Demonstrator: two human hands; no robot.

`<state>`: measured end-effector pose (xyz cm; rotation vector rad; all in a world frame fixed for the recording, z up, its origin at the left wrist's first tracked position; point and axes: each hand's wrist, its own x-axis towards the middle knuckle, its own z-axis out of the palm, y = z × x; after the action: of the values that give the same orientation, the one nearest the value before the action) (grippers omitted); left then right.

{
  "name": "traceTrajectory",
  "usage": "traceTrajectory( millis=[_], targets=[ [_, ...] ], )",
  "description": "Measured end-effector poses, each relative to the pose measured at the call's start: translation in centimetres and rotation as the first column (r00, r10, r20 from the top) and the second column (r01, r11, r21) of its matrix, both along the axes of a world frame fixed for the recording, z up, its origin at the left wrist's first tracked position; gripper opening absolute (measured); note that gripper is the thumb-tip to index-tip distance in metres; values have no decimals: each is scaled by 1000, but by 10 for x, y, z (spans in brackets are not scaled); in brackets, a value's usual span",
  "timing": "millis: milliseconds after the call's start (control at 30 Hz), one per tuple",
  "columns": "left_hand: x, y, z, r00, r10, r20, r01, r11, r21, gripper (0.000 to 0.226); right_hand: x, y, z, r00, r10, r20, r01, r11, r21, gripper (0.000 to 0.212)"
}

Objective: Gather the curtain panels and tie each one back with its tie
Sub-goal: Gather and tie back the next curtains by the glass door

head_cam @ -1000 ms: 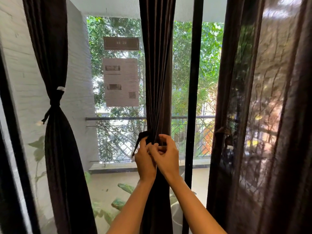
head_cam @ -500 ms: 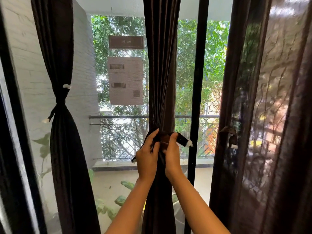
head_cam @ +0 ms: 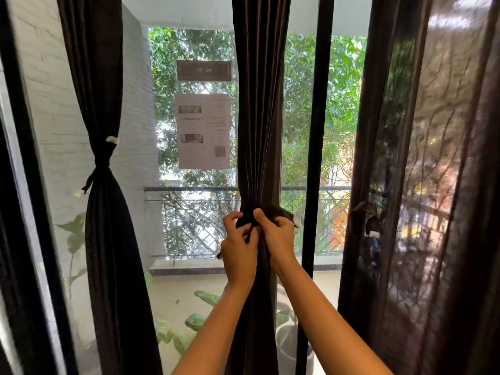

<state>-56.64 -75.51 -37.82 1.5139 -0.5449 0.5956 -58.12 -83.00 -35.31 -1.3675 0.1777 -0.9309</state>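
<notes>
Middle curtain panel [head_cam: 259, 131] — soft, likely light; left hand [head_cam: 239, 249] and right hand [head_cam: 278, 236] pinch its tie [head_cam: 281, 211] at the gathered waist.

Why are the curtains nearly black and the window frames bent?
Head view: daylight behind the glass backlights the middle curtain and the left hand and right hand on its tie; the wide-angle lens bows the left window frame; glare washes the sheer curtain.

A residential-looking room opening on a balcony: dark brown fabric curtain panels [head_cam: 259, 104] hang over tall black-framed glass doors [head_cam: 316, 131]; outside, a grey metal lattice railing [head_cam: 189, 209] at 12 o'clock, a white brick wall [head_cam: 54, 104] at 10, broad-leaved green plants [head_cam: 207, 297] at 6
</notes>
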Motion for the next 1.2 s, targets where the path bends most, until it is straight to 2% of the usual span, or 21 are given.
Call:
traceTrajectory(
  millis=[100, 200, 333, 533, 600, 700, 800, 900, 967, 1033, 1200],
  targets=[
    [-5, -5, 6, 976, -55, -213, 25, 990, -139, 30, 1, 0, 0, 1000, -17, -13, 17, 1000, -9, 33],
    [-9, -9, 11, 902, -188, -389, 62, 947, -316, 18, 4, -2, 2, 999, 1, -33, -2, 1000, -17, 29],
    [-14, -11, 14, 802, -405, -440, 138, 841, -523, 19, 0, -1, 6, 998, 54, -39, -54, 999, 3, 23],
    [-6, -9, 16, 637, -585, -502, 225, 764, -605, 41, 3, 1, 7, 1000, 14, -11, -14, 1000, 19, 40],
    [-3, -5, 22, 569, -654, -498, 253, 716, -650, 38, 4, 2, 6, 1000, 4, 1, -4, 1000, 25, 43],
    [3, -2, 30, 478, -728, -492, 305, 663, -684, 28, 4, 0, 6, 999, 30, 34, -32, 997, 64, 38],
    [8, 0, 33, 484, -723, -492, 337, 673, -658, 21, 3, -3, 7, 992, 107, 60, -113, 987, 112, 28],
    [9, 2, 34, 527, -705, -474, 354, 690, -631, 15, 0, -6, 9, 982, 168, 90, -178, 976, 126, 30],
    [10, 2, 33, 589, -668, -455, 338, 715, -612, 28, -1, -9, 10, 978, 186, 98, -195, 977, 91, 30],
    [12, 2, 32, 641, -631, -438, 333, 742, -582, 35, -1, -11, 11, 979, 180, 92, -185, 981, 57, 27],
    [20, 2, 31, 721, -551, -420, 358, 815, -456, 22, 2, -14, 10, 993, 94, 70, -94, 996, 8, 35]
  ],
)
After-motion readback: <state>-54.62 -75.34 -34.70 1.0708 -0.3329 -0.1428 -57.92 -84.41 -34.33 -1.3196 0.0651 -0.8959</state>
